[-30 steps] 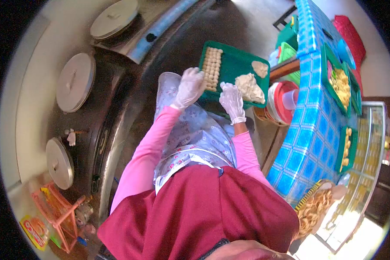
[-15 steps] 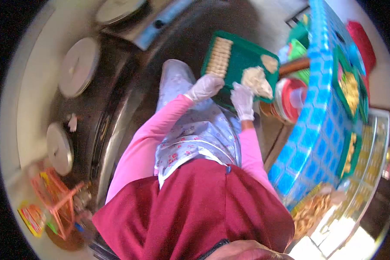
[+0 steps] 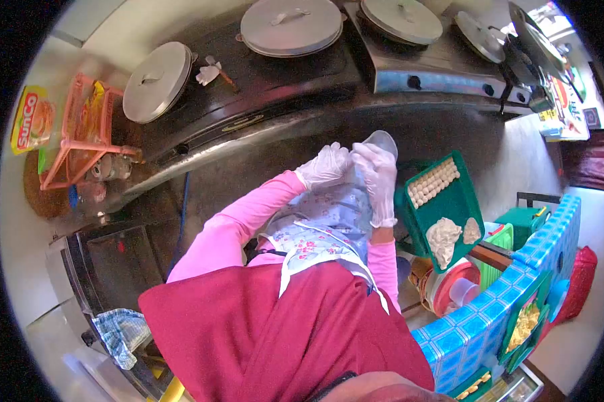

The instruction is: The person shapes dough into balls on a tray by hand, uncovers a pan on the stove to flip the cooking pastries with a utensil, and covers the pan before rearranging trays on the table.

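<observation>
My left hand (image 3: pixel 327 165), in a thin see-through glove, is closed in front of my floral apron (image 3: pixel 335 221). Close beside it is my right hand (image 3: pixel 376 167), gloved too, its fingers curled downward. Whatever they hold, if anything, is hidden. A pale rounded edge (image 3: pixel 384 142) shows just beyond the right fingers; I cannot tell what it belongs to. To the right of my hands, a green tray (image 3: pixel 457 194) carries rows of small shaped dough pieces (image 3: pixel 434 182), a big dough lump (image 3: pixel 443 241) and a smaller flattened dough piece (image 3: pixel 471 231).
Ahead stands a dark stove counter (image 3: pixel 248 100) with lidded pans, including a large lid (image 3: pixel 291 25). An orange rack (image 3: pixel 81 127) is at the left. On the right are a red-rimmed bucket (image 3: pixel 453 285) and a table with a blue checked cover (image 3: pixel 456 348).
The view has turned, bringing the stove across the top and shifting the tray rightward. Both hands have left the tray's near edge and come together in front of my apron.
</observation>
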`<state>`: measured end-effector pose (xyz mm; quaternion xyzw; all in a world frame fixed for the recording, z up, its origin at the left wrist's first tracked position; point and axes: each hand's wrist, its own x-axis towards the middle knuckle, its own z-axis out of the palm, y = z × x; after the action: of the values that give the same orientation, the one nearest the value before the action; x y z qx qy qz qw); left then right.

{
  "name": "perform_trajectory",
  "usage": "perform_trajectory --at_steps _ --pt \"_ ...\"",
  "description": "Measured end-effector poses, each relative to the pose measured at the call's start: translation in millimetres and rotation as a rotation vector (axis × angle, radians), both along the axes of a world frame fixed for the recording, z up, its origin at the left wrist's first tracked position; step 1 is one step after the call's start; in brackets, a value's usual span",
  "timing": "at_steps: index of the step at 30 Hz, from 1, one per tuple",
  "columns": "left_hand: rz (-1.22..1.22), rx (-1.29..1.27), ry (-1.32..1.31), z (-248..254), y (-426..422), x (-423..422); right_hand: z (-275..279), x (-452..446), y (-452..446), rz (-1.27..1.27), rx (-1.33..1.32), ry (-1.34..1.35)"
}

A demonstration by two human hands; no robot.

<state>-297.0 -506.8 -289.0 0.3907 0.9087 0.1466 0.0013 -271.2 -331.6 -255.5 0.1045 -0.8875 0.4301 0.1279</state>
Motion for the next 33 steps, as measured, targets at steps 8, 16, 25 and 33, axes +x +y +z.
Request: perform_trajectory --at_steps 8,16,25,33 --pt "0.126 0.295 0.141 -21.0 -25.5 0.0 9.2 0.3 -38.9 0.209 -0.13 -0.151" --pt "0.13 0.04 -0.132 -64.8 -26.4 17.0 -11.2 13.8 -61.7 0.199 0.234 -0.026" --pt "0.177 -0.001 -0.205 -13.3 -15.5 14.0 -7.7 12.6 -55.8 0.0 0.426 0.178" --pt "0.216 -0.063 0.142 -78.6 -12.5 15.5 -26.8 10.0 -45.6 -0.118 0.073 0.095"
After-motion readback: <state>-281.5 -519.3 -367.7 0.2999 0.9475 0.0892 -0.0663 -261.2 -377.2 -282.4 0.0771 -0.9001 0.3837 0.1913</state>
